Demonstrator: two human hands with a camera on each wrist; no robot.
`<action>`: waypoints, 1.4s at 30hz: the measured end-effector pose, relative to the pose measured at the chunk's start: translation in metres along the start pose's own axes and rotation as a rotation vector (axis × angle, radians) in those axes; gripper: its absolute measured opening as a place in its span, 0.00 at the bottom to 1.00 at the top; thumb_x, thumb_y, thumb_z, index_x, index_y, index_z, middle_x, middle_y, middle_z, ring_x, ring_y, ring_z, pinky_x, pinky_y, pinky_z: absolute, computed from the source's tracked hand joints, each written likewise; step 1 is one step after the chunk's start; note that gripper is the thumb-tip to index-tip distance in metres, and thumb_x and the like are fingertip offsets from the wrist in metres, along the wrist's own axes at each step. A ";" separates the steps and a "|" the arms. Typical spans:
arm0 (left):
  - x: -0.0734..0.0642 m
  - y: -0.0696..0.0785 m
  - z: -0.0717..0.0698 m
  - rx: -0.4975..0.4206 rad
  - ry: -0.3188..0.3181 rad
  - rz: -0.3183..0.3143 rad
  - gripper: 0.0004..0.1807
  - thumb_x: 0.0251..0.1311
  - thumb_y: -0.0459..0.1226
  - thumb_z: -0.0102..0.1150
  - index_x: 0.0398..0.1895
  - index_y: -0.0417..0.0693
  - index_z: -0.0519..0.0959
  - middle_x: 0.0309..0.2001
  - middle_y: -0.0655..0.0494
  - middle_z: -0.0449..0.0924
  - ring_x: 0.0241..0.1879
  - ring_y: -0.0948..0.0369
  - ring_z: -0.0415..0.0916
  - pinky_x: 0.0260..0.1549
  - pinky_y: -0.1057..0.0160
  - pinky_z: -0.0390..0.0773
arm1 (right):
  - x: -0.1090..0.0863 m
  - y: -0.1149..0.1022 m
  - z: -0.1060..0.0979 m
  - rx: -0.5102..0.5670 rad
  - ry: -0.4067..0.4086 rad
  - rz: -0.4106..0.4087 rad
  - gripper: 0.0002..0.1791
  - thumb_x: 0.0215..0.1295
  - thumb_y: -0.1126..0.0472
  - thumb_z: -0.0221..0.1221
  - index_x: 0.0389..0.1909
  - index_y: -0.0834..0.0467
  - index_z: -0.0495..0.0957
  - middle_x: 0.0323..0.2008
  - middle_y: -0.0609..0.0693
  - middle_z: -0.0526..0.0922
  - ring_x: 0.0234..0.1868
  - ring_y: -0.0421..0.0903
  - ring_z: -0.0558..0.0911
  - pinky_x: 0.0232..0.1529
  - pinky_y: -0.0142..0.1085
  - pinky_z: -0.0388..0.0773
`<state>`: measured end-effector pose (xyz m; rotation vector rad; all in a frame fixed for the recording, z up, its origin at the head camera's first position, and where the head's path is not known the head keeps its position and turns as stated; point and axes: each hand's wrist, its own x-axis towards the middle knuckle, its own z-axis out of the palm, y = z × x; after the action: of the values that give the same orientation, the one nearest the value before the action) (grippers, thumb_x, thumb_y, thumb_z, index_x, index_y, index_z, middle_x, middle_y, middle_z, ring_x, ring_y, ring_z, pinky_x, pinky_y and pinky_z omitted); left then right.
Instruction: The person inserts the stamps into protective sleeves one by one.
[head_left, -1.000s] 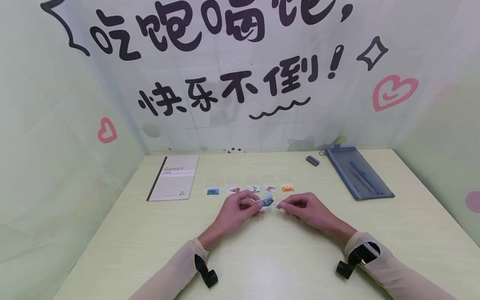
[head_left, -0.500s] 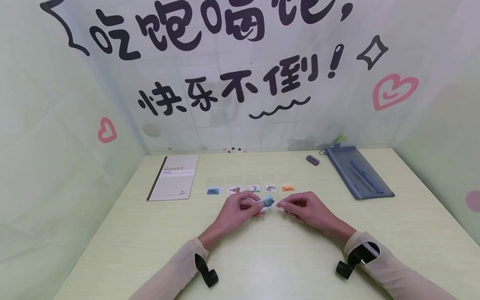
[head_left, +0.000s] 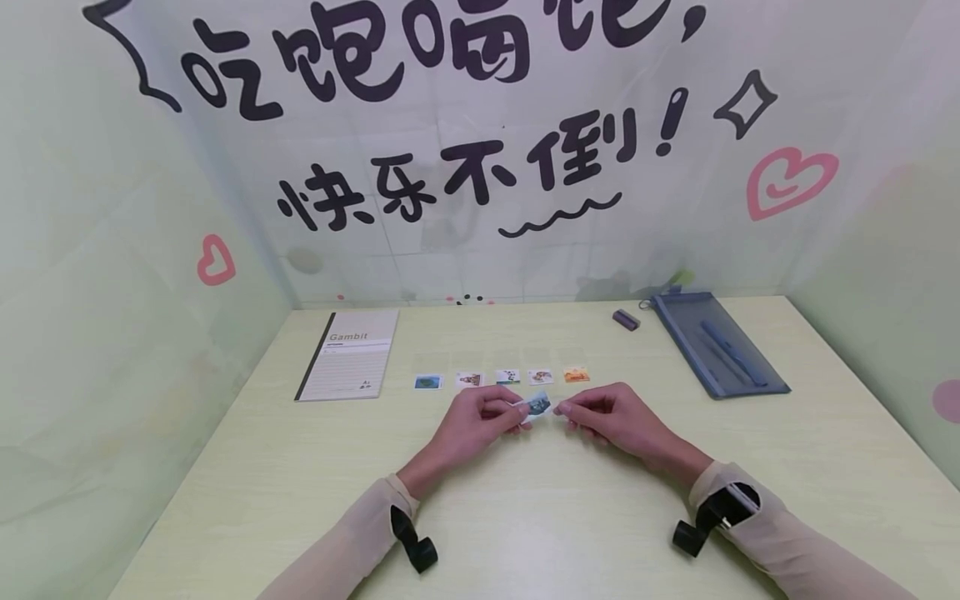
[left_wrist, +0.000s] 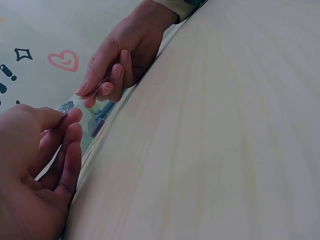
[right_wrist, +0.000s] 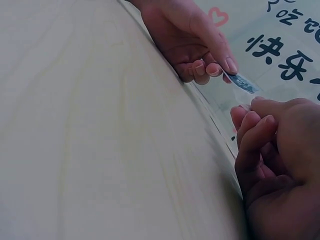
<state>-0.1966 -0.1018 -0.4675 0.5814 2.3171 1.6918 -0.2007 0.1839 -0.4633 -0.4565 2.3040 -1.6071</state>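
Note:
Over the middle of the table, my left hand [head_left: 480, 423] pinches a small blue-and-white stamp [head_left: 538, 404] between thumb and fingers. Its printed end points toward my right hand [head_left: 618, 423]. The thumb and forefinger of that hand pinch a small clear plastic sleeve [right_wrist: 246, 101], which is hard to make out. In the right wrist view the stamp's free end reaches close to the sleeve. Behind the hands lies a row of several picture stamps, among them a blue one [head_left: 428, 382] and an orange one [head_left: 576, 375], with faint clear film above them.
A notebook [head_left: 348, 358] lies at the back left of the table. At the back right are a dark eraser-like block [head_left: 626, 320] and a blue mesh zip pouch [head_left: 716, 346] with a pen [head_left: 731, 350] showing in it. Printed cloth walls stand around the table.
Both hands keep almost the same place. The stamp's free end has shifted very slightly between them, and both hands keep their pinch.

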 end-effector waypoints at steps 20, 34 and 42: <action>0.000 -0.001 0.000 0.007 -0.012 -0.010 0.10 0.74 0.50 0.68 0.47 0.57 0.89 0.38 0.61 0.94 0.39 0.61 0.87 0.43 0.68 0.78 | 0.000 0.001 0.003 0.071 -0.015 0.029 0.16 0.75 0.50 0.69 0.51 0.59 0.89 0.33 0.55 0.88 0.22 0.39 0.75 0.22 0.29 0.72; 0.000 0.000 -0.001 0.009 -0.033 0.005 0.10 0.74 0.49 0.69 0.47 0.57 0.89 0.37 0.61 0.94 0.39 0.61 0.88 0.43 0.68 0.80 | -0.001 0.000 0.004 0.067 -0.005 0.018 0.16 0.75 0.50 0.69 0.49 0.59 0.89 0.31 0.56 0.85 0.21 0.39 0.73 0.22 0.30 0.71; 0.000 0.000 -0.001 0.014 -0.035 0.004 0.08 0.74 0.48 0.69 0.47 0.58 0.90 0.36 0.60 0.94 0.37 0.61 0.87 0.41 0.68 0.78 | -0.001 -0.001 0.005 0.073 -0.006 0.009 0.16 0.75 0.50 0.69 0.49 0.59 0.89 0.32 0.56 0.86 0.22 0.40 0.74 0.22 0.30 0.71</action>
<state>-0.1967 -0.1031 -0.4671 0.6138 2.3066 1.6552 -0.1983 0.1800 -0.4640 -0.4327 2.2312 -1.6764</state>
